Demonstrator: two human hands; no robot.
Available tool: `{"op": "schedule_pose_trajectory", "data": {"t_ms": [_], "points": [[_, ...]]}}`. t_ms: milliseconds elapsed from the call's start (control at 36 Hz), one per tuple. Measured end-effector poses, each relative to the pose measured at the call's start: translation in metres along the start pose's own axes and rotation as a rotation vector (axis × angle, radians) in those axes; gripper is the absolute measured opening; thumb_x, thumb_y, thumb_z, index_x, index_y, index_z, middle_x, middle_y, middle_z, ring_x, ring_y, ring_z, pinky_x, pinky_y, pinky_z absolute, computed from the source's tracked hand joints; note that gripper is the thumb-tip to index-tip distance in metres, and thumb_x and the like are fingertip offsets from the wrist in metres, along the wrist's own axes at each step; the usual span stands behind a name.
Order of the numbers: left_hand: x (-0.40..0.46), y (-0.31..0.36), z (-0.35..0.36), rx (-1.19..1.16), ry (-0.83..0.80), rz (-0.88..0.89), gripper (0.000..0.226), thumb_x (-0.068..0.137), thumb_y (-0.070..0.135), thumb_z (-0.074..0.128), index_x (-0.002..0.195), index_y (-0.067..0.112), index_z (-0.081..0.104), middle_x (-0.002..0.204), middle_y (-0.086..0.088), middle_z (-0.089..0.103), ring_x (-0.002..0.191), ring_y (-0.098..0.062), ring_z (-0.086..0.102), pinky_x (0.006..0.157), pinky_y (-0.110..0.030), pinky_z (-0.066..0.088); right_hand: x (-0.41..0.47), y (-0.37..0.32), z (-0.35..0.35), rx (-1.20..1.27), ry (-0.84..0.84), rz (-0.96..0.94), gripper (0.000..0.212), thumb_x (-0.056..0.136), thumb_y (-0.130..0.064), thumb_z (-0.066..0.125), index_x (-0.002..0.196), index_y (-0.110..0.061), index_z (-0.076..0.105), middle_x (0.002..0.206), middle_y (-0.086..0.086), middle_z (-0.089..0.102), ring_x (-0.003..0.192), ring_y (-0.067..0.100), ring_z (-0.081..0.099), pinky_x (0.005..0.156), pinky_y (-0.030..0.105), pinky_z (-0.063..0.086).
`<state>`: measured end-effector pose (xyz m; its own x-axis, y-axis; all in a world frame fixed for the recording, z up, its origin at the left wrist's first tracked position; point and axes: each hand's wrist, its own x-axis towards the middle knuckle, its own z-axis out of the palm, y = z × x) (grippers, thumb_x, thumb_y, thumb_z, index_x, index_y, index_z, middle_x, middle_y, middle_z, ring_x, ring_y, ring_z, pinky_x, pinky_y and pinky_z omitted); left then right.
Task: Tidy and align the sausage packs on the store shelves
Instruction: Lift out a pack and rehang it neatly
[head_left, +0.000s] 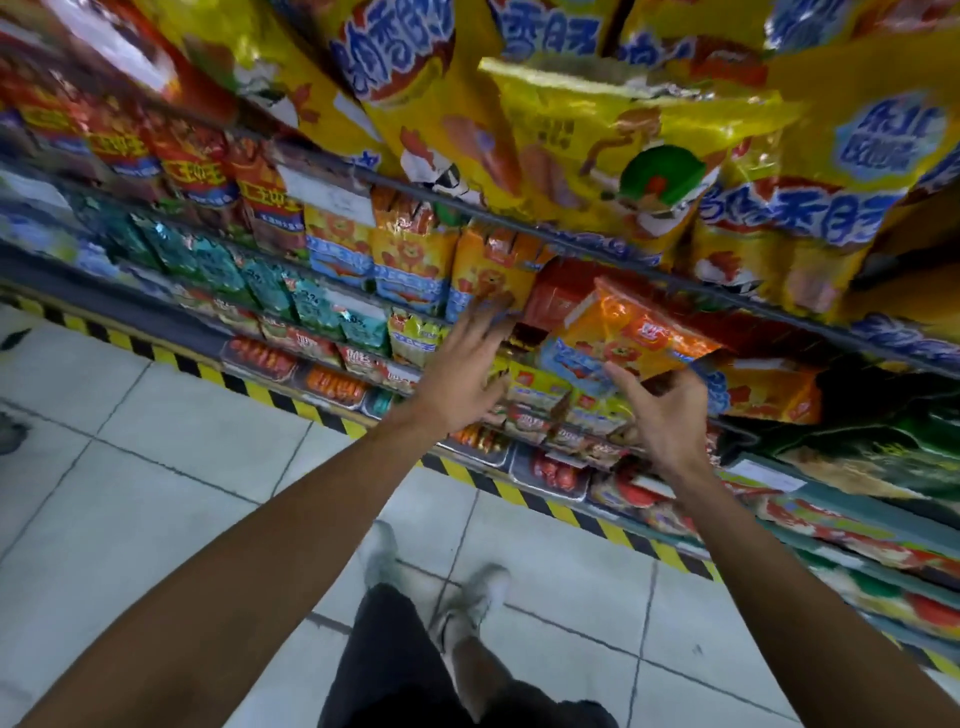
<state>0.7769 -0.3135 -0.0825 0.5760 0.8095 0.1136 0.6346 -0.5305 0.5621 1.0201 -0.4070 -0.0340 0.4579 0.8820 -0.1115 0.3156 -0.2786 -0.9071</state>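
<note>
- An orange sausage pack (631, 335) with a blue band along its lower edge sits tilted on the middle shelf, its near edge lifted outward over the shelf lip and out of line with the packs beside it.
- The right hand (670, 415) is just below and in front of that pack; its index finger and thumb reach up to the pack's lower edge, but the picture does not show clearly whether the grip has closed on it or only touches it.
- The left hand (467, 364) is to the left of the tilted pack, its grip released with fingers spread, fingertips blurred against the bottom of an upright orange lion-print pack (491, 273).
- More lion-print packs (410, 254) stand in a row further left on the same shelf.
- Above, large yellow bags (613, 150) hang over a dark shelf rail (571, 236).
- Below the hands, lower shelves hold trays of red sausages (553, 473) and small yellow packs (537, 387).
- A yellow-and-black striped strip (270, 397) runs along the shelf base on the pale tiled floor (156, 467).
- The person's dark shorts and light shoes (478, 597) show at the bottom.
</note>
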Motion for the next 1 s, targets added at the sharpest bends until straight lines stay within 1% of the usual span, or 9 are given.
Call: {"op": "schedule_pose_trajectory", "data": {"t_ms": [83, 167, 306, 444, 556, 667, 722, 806, 1000], "points": [[-0.006, -0.006, 0.001, 0.038, 0.001, 0.032, 0.069, 0.09, 0.017, 0.065, 0.153, 0.016, 0.035, 0.17, -0.005, 0.012, 0.158, -0.035, 0.005, 0.118, -0.059, 0.035, 0.004, -0.003, 0.01, 0.028, 0.003, -0.037, 0.073, 0.076, -0.061, 0.08, 0.081, 0.008, 0.059, 0.08, 0.023, 0.067, 0.088, 0.036, 0.068, 0.091, 0.053, 0.055], [-0.012, -0.011, 0.002, 0.046, -0.014, 0.002, 0.075, 0.088, 0.01, 0.066, 0.155, 0.017, 0.033, 0.171, -0.002, 0.006, 0.159, -0.03, 0.0, 0.119, -0.057, 0.034, 0.004, -0.014, 0.019, -0.034, 0.004, -0.069, 0.048, 0.085, -0.04, 0.077, 0.059, -0.016, 0.045, 0.05, -0.015, 0.051, 0.053, 0.007, 0.051, 0.067, 0.03, 0.043], [-0.015, -0.011, -0.007, 0.051, -0.009, 0.001, 0.078, 0.089, 0.007, 0.066, 0.157, 0.017, 0.03, 0.172, -0.001, 0.002, 0.159, -0.027, -0.003, 0.116, -0.043, 0.04, 0.016, -0.014, 0.022, -0.027, 0.002, -0.132, 0.047, 0.091, -0.03, 0.076, 0.062, -0.002, 0.053, 0.057, 0.0, 0.059, 0.056, 0.02, 0.055, 0.062, 0.036, 0.046], [-0.017, -0.01, -0.004, 0.108, -0.057, 0.011, 0.079, 0.092, 0.011, 0.064, 0.16, 0.021, 0.025, 0.172, 0.0, 0.001, 0.159, -0.026, -0.005, 0.118, -0.053, 0.037, 0.026, -0.012, 0.021, -0.132, -0.113, -0.096, 0.049, 0.095, -0.02, 0.071, 0.059, -0.026, 0.038, 0.042, -0.022, 0.045, 0.047, -0.004, 0.049, 0.059, 0.011, 0.039], [-0.02, -0.004, 0.002, 0.144, -0.084, 0.03, 0.08, 0.093, 0.011, 0.064, 0.161, 0.024, 0.025, 0.172, -0.002, 0.002, 0.159, -0.028, -0.005, 0.12, -0.057, 0.033, 0.053, -0.004, 0.027, -0.208, -0.265, -0.055, 0.012, 0.095, -0.03, 0.07, 0.096, -0.025, 0.059, 0.087, -0.021, 0.063, 0.08, -0.004, 0.056, 0.083, 0.024, 0.041], [-0.019, 0.007, 0.004, 0.181, -0.077, 0.06, 0.085, 0.092, 0.009, 0.063, 0.163, 0.026, 0.019, 0.172, -0.002, 0.003, 0.158, -0.03, -0.004, 0.124, -0.056, 0.025, 0.057, -0.005, 0.025, -0.274, -0.288, -0.067, 0.036, 0.097, -0.037, 0.067, 0.121, -0.01, 0.065, 0.11, 0.0, 0.069, 0.097, 0.012, 0.059, 0.087, 0.029, 0.042], [-0.017, 0.011, 0.005, 0.18, -0.066, 0.063, 0.088, 0.092, 0.008, 0.063, 0.163, 0.027, 0.016, 0.172, 0.0, 0.0, 0.158, -0.03, -0.005, 0.125, -0.056, 0.022, 0.052, -0.003, 0.027, -0.251, -0.258, -0.048, 0.04, 0.097, -0.04, 0.065, 0.124, -0.01, 0.063, 0.107, -0.005, 0.067, 0.095, 0.009, 0.058, 0.088, 0.028, 0.041], [-0.015, 0.014, 0.004, 0.179, -0.054, 0.058, 0.089, 0.091, 0.008, 0.063, 0.163, 0.028, 0.015, 0.172, 0.002, -0.003, 0.158, -0.028, -0.008, 0.125, -0.053, 0.022, 0.044, 0.003, 0.033, -0.27, -0.154, -0.03, 0.043, 0.095, -0.052, 0.058, 0.085, -0.01, 0.057, 0.07, -0.002, 0.057, 0.063, 0.013, 0.054, 0.07, 0.033, 0.04], [-0.011, 0.011, -0.007, 0.201, -0.072, 0.071, 0.089, 0.091, 0.007, 0.062, 0.164, 0.026, 0.014, 0.172, 0.001, -0.003, 0.158, -0.027, -0.011, 0.127, -0.047, 0.016, 0.046, 0.005, 0.037, -0.241, -0.078, -0.052, 0.042, 0.099, -0.046, 0.059, 0.08, -0.009, 0.053, 0.07, 0.006, 0.057, 0.067, 0.024, 0.06, 0.064, 0.039, 0.041]]}}
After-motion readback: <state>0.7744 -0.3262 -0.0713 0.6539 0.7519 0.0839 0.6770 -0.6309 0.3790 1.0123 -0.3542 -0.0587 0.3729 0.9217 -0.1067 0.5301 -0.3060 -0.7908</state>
